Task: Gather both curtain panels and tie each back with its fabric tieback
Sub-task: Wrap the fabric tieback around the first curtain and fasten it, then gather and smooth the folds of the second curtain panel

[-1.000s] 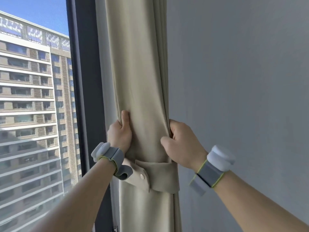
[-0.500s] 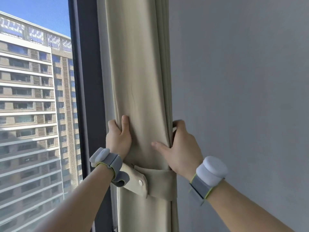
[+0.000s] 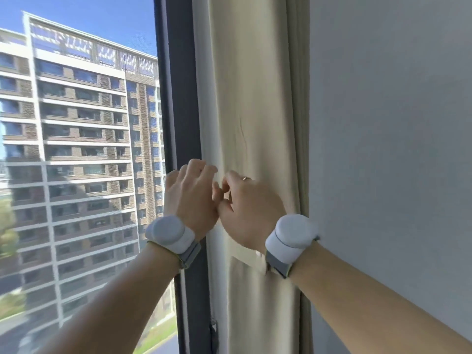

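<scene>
The beige curtain panel (image 3: 255, 103) hangs gathered between the dark window frame and the grey wall. Its fabric tieback (image 3: 240, 251) wraps the bundle just below my hands, mostly hidden behind my right wrist. My left hand (image 3: 191, 198) is at the panel's left edge with its fingers curled over the fabric there. My right hand (image 3: 249, 210) is in front of the panel's middle, its fingers curled and its thumb near the forefinger. Whether it pinches any cloth I cannot see. The two hands touch each other. Only this one panel is in view.
The dark window frame (image 3: 178, 98) stands directly left of the curtain, with glass and an apartment block (image 3: 76, 149) beyond. A plain grey wall (image 3: 383, 149) fills the right side. A small dark fitting (image 3: 213, 330) sits low on the frame.
Both hands left the sides of the bundle and came together in front of it, above the tieback. The view shifted, so the curtain now sits further right and my right wrist covers the tieback.
</scene>
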Demonstrator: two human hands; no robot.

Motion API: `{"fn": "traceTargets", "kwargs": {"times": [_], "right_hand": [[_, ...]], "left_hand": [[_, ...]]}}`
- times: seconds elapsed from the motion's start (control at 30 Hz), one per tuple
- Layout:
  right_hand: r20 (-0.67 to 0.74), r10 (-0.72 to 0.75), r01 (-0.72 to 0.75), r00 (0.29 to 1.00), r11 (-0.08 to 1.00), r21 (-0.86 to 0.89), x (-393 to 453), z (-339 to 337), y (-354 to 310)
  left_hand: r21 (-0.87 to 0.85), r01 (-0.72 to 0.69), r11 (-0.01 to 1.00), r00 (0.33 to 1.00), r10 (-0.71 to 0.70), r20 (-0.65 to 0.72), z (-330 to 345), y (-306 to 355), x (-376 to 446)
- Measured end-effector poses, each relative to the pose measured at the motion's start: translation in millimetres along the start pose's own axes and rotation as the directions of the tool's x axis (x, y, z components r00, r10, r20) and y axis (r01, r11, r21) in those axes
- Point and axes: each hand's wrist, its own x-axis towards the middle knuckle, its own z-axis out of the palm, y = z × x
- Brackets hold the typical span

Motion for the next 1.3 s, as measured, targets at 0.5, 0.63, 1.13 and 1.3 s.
{"fn": "traceTargets", "kwargs": {"times": [0.5, 0.63, 1.13, 1.3], "right_hand": [[0.172, -0.201, 0.118, 0.964, 0.909, 0.399, 20, 87, -151], [0.166, -0.313, 0.179, 0.935, 0.821, 0.543, 10, 96, -211], [0.057, -0.733, 0.348, 0.678, 0.389, 0.853, -79, 62, -431], [0.007, -0.796, 0.326, 0.605, 0.256, 0.910, -107, 46, -502]], "left_hand": [[0.574, 0.315, 0.756, 0.933, -0.359, -0.040, -141, -117, -71], [0.715, 0.348, 0.606, 0.897, -0.436, -0.067, -198, -141, -102], [0.846, 0.533, 0.020, 0.725, -0.527, -0.444, -416, -142, -234], [0.831, 0.546, -0.110, 0.696, -0.493, -0.523, -488, -137, -265]]}}
